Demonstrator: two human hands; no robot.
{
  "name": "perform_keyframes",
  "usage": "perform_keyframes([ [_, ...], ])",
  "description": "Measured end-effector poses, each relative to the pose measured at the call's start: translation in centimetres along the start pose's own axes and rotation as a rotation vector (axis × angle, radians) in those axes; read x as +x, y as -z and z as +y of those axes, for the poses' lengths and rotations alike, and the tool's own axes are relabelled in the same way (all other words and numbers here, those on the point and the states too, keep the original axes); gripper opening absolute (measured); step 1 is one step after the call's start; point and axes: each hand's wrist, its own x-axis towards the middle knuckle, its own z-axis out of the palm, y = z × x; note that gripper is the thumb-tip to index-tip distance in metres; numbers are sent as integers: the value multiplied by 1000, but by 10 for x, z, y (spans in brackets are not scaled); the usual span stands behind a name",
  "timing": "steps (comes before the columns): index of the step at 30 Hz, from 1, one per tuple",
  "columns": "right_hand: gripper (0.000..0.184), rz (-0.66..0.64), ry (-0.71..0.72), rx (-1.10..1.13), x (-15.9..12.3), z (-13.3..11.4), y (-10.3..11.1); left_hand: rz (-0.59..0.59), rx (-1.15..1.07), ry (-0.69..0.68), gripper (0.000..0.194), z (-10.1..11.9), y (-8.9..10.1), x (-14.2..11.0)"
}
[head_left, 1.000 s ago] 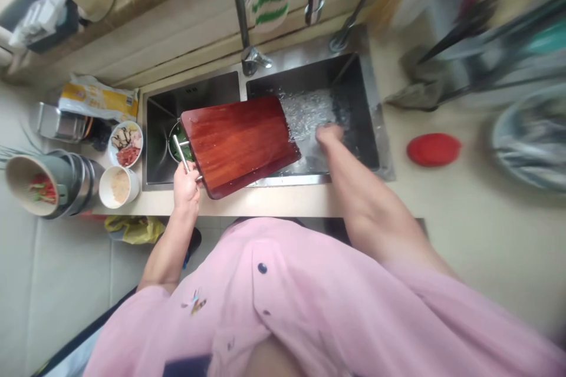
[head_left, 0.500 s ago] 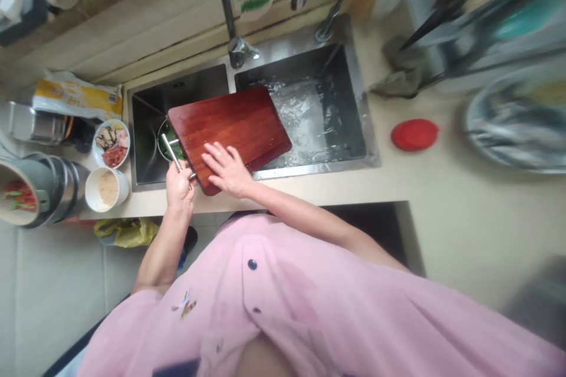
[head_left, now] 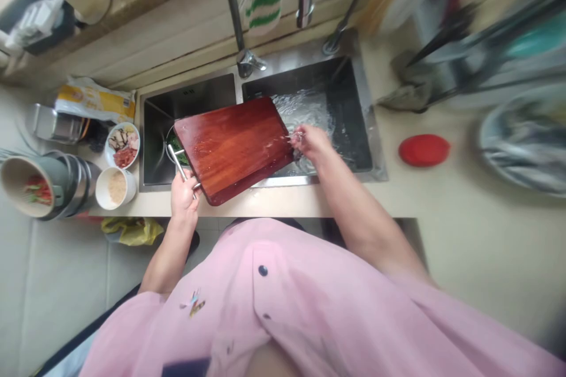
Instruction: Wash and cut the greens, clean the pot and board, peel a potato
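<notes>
A wet, dark red wooden cutting board (head_left: 234, 147) is held tilted across the divider and front rim of a double sink. My left hand (head_left: 184, 193) is closed round the metal bar handle (head_left: 177, 159) at the board's left end. Just off the board's right edge, over the water in the right basin, is my right hand (head_left: 312, 142). Water splashes about its fingers, which are curled and smeared, so their exact pose is unclear. Beneath the board's left end, a bowl with green leaves (head_left: 173, 140) shows in part in the left basin.
Water stands in the right basin (head_left: 354, 129), below a curved faucet (head_left: 305, 0). On the left counter are a bowl of sliced food (head_left: 124, 144), a white cup (head_left: 104, 191) and stacked pots (head_left: 79, 182). At right lie a red oval object (head_left: 424, 150) and a plate of fish (head_left: 522, 182).
My right hand has gone from lying flat on the board to the water beyond its right edge. The left hand keeps its hold on the handle. The view has shifted slightly.
</notes>
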Motion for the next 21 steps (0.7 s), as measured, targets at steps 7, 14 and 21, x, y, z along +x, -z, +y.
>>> perform_keyframes([
  [7, 51, -688, 842, -553, -127, -18, -133, -7, -17, 21, 35, -1, -10, -7],
  [14, 64, -713, 993, -858, -66, -32, -179, -9, -21, 23, 35, -7, -7, -7],
  [21, 38, 119, 274, -625, 52, -10, -14, 33, -24, 38, 39, -13, 10, -2],
])
